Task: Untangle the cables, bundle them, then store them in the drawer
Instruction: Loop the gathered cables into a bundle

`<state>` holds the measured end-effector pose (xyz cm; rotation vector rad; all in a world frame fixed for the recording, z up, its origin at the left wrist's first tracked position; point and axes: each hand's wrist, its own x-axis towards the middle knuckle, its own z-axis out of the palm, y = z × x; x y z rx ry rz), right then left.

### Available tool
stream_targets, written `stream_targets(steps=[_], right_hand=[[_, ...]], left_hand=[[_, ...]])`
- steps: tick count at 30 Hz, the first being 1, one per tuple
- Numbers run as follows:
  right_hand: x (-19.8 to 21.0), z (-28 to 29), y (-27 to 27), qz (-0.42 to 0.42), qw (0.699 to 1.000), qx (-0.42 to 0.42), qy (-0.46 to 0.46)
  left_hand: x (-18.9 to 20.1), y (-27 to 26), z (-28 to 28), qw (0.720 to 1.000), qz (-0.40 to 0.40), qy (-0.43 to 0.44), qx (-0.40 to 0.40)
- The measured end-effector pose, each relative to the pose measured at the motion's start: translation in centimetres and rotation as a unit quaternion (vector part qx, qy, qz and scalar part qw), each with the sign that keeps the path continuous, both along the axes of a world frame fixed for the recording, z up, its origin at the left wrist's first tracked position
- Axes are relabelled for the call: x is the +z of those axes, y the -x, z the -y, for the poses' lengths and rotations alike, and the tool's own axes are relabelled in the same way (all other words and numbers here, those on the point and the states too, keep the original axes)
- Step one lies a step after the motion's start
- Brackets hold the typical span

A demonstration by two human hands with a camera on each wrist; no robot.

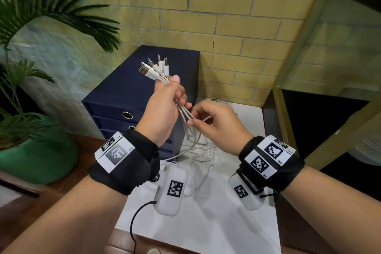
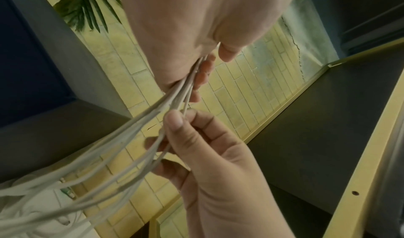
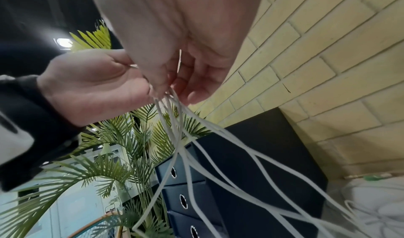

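Note:
Several white cables point(image 1: 181, 109) are gathered in my left hand point(image 1: 175, 90), which grips them in a fist above the white table point(image 1: 216, 227). Their USB and jack plugs point(image 1: 153, 68) fan out above the fist. Below it the strands hang loose and end in a tangle point(image 1: 198, 148) on the table. My right hand point(image 1: 192, 118) pinches strands between thumb and fingers just under the left fist. The left wrist view shows the cables point(image 2: 131, 138) leaving my left hand point(image 2: 203, 72) and the right thumb point(image 2: 173, 119) on them. A navy drawer unit point(image 1: 132, 88), drawers closed, stands behind the hands.
A potted palm in a green pot point(image 1: 35, 154) stands left of the drawer unit. A yellow brick wall point(image 1: 237, 27) runs behind it. A dark shelf with a yellow frame point(image 1: 292, 97) borders the table on the right. A black cord point(image 1: 134, 218) trails off the table's front edge.

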<state>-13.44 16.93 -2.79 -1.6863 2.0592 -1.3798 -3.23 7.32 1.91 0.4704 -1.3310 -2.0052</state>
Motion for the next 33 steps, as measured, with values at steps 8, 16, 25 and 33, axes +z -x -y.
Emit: stream_targets(steps=[8, 16, 25, 33], right_hand=[[0.6, -0.4, 0.5, 0.220, 0.966, 0.120, -0.070], [-4.4, -1.9, 6.9, 0.026, 0.971, -0.026, -0.238], [0.0, -2.7, 7.4, 0.066, 0.976, -0.041, -0.203], [6.6, -1.7, 3.4, 0.047, 0.991, 0.079, -0.096]], left_hand=[[0.1, -0.1, 0.9, 0.999, -0.001, 0.044, 0.019], [0.7, -1.0, 2.1, 0.999, -0.010, 0.036, 0.014], [0.3, -1.7, 2.5, 0.965, 0.133, 0.220, 0.045], [0.3, -0.1, 0.5, 0.919, 0.189, 0.346, -0.016]])
